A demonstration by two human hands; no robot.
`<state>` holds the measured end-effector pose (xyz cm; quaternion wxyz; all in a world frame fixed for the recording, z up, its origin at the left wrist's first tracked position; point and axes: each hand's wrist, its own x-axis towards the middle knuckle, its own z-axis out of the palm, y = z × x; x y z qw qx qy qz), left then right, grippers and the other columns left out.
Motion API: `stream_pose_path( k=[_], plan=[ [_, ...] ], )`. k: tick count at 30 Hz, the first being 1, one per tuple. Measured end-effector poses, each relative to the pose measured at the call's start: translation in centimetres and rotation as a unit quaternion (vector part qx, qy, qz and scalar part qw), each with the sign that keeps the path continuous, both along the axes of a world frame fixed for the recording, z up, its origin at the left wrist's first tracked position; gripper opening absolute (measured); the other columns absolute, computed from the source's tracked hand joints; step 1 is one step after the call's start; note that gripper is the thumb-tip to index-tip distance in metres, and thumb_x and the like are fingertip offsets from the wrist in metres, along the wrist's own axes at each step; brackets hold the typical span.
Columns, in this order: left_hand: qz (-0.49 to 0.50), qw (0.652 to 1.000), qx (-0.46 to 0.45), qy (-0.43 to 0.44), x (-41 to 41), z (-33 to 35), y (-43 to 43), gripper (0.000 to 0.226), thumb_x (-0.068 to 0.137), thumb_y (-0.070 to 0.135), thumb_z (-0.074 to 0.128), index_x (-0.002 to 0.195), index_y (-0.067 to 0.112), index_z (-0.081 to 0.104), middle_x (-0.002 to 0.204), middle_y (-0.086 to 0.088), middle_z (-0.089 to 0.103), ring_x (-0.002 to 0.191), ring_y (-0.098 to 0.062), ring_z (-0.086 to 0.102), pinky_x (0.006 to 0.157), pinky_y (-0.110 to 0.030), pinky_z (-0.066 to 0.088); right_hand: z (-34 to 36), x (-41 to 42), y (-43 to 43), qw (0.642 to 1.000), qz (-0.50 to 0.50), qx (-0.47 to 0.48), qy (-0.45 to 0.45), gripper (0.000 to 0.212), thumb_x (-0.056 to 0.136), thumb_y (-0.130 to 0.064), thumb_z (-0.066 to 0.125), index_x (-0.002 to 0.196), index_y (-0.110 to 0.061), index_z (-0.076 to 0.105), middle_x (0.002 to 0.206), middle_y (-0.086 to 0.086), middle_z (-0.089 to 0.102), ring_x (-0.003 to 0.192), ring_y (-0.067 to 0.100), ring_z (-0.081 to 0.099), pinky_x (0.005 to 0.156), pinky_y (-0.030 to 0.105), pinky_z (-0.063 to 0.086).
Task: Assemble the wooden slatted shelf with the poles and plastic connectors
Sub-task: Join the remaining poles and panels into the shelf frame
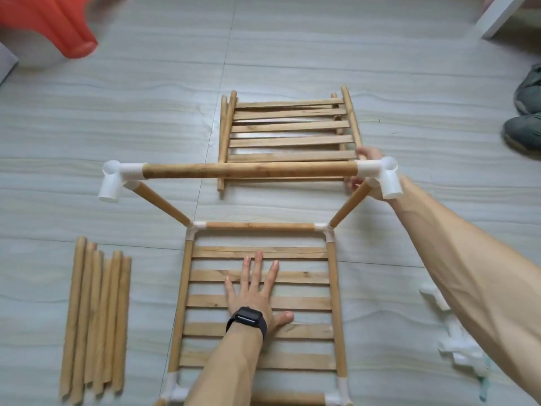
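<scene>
The fingers point(258, 263) of the left hand point(257, 297) are straight and spread apart, pressed flat on the middle slats of the slatted shelf point(307, 276) lying on the floor point(292, 48); a black watch point(248, 319) sits on that wrist. The fingers point(369, 155) of the right hand point(376, 195) curl from behind round the right corner connector point(380, 174), partly hidden by it; that white connector caps the top pole point(248, 169), which runs level across to the left corner connector point(112, 180). Two upright poles point(161, 203) rise from the shelf's far corners to these connectors; the raised frame stands above and beyond the left hand. Behind it lies a stack of slatted panels point(289, 133); left of the shelf, a bundle of loose poles point(96, 317); right of it, under the right forearm, spare white connectors point(459, 347). An orange stool point(49, 22) stands far left; grey shoes point(527, 112) far right.
</scene>
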<state>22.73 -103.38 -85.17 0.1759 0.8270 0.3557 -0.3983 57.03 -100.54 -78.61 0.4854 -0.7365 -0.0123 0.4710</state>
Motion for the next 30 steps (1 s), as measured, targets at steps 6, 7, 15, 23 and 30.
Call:
stream_pose_path(
  k=[6,7,15,23,30],
  plan=[
    [-0.001,1.0,-0.005,-0.004,0.0,0.3,0.1,0.114,0.081,0.086,0.042,0.143,0.039,-0.041,0.139,-0.003,-0.06,0.139,-0.031,-0.044,0.116,-0.069,-0.007,4.5,-0.8,1.4,0.996,-0.074,0.032,-0.039,0.034,0.1,-0.027,0.055,0.07,-0.013,0.049,0.061,0.0,0.044,0.044,0.012,0.044,0.049,0.028,0.047],
    [-0.003,1.0,-0.008,-0.002,0.0,0.5,0.2,0.115,0.08,0.086,0.044,0.143,0.039,-0.04,0.14,-0.003,-0.059,0.139,-0.031,-0.043,0.116,-0.068,-0.007,5.0,-0.6,1.6,0.994,-0.092,0.056,-0.032,0.032,0.101,-0.021,0.051,0.07,-0.013,0.046,0.061,0.001,0.041,0.043,0.011,0.041,0.047,0.026,0.044],
    [0.019,0.999,-0.036,-0.025,1.2,4.4,3.8,0.073,0.095,0.064,0.04,0.155,0.023,0.033,0.168,-0.004,0.008,0.147,-0.032,0.03,0.112,-0.05,0.036,11.9,0.0,-1.1,0.975,-0.177,0.076,-0.113,0.029,0.1,-0.025,0.041,0.074,-0.016,0.047,0.038,-0.006,0.038,0.034,0.009,0.04,0.051,0.028,0.052],
    [0.17,0.97,-0.055,-0.164,-4.7,16.1,8.1,0.048,0.105,0.045,0.041,0.137,0.013,0.059,0.135,-0.007,0.061,0.124,-0.023,0.056,0.106,-0.033,0.044,21.9,-3.1,-6.8,0.945,-0.25,0.162,-0.132,0.034,0.104,-0.029,0.039,0.072,-0.018,0.045,0.035,-0.008,0.037,0.032,0.006,0.04,0.048,0.027,0.048],
    [0.489,0.731,-0.146,-0.453,-10.7,30.7,5.9,0.064,0.102,0.063,0.024,0.135,0.017,0.052,0.123,-0.012,0.066,0.109,-0.028,0.064,0.091,-0.042,0.048,28.8,-13.8,-16.8,0.937,-0.186,0.294,-0.031,0.035,0.108,-0.037,0.037,0.076,-0.022,0.04,0.048,-0.01,0.032,0.039,0.004,0.033,0.041,0.017,0.038]
  ],
)
